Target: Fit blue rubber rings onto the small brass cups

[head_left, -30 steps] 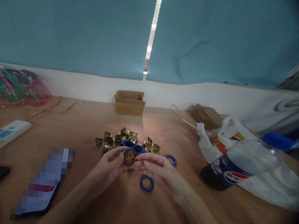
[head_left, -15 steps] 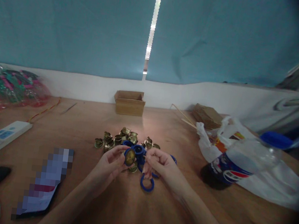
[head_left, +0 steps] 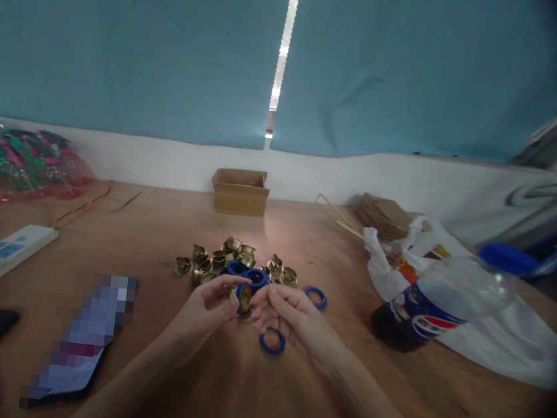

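My left hand (head_left: 210, 304) pinches a round brass-coloured metal piece (head_left: 245, 296) with a blue ring around its edge, tilted on its side. My right hand (head_left: 296, 315) is just to the right, fingertips close to the brass piece. Its thumb and fingers are pressed together; whatever may be between them is hidden. Behind the hands lies a loose pile of brass-coloured cup-like pieces (head_left: 218, 258). Blue rings (head_left: 257, 278) rest at the front of this pile. One blue ring (head_left: 271, 352) lies below my right hand and another blue ring (head_left: 317, 289) beyond it.
A small open cardboard box (head_left: 240, 200) stands at the back wall. To the right are a cola bottle (head_left: 439, 321), a white plastic bag (head_left: 508, 352) and flat brown cardboard (head_left: 383, 214). A phone (head_left: 79, 347), a power strip (head_left: 1, 258) and plastic-wrapped items (head_left: 22, 163) are on the left.
My right hand has moved slightly left, towards the brass piece. The brass piece has turned more edge-on. The blue ring behind my right hand shows more fully now.
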A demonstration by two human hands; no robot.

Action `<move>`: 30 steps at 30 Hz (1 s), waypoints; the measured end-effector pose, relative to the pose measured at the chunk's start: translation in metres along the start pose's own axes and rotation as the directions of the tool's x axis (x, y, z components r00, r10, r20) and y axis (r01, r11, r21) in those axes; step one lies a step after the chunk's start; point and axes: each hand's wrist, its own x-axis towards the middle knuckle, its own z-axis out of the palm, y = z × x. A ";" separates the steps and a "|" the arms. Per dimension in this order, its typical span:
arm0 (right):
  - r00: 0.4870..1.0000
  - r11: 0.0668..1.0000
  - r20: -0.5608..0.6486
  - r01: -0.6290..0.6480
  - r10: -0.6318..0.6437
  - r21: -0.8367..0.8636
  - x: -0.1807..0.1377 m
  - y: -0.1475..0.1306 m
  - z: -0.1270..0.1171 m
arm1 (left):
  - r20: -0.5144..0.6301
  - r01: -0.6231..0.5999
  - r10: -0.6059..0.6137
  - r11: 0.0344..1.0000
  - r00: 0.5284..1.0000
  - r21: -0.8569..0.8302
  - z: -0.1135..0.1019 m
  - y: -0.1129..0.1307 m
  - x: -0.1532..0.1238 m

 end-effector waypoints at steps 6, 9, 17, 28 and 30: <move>1.000 0.999 -0.004 -0.009 0.009 0.043 0.000 0.000 -0.004 | 0.001 -0.022 0.022 0.998 1.000 0.060 0.000 -0.002 0.000; 1.000 0.998 -0.011 -0.019 0.020 0.052 0.000 -0.001 -0.006 | 0.013 -0.025 0.024 0.998 1.000 0.050 0.000 -0.002 -0.001; 0.996 0.990 0.016 -0.095 0.093 0.107 0.000 0.001 -0.005 | 0.020 -0.042 0.040 0.994 0.999 0.102 0.002 0.004 -0.002; 0.994 0.991 -0.054 -0.090 0.096 0.104 0.001 0.001 -0.003 | 0.030 -0.078 0.075 0.992 0.997 0.103 0.003 0.005 -0.001; 0.993 0.989 -0.056 -0.097 0.103 0.109 0.000 0.000 -0.003 | 0.043 -0.085 0.081 0.992 0.996 0.094 0.003 0.004 -0.001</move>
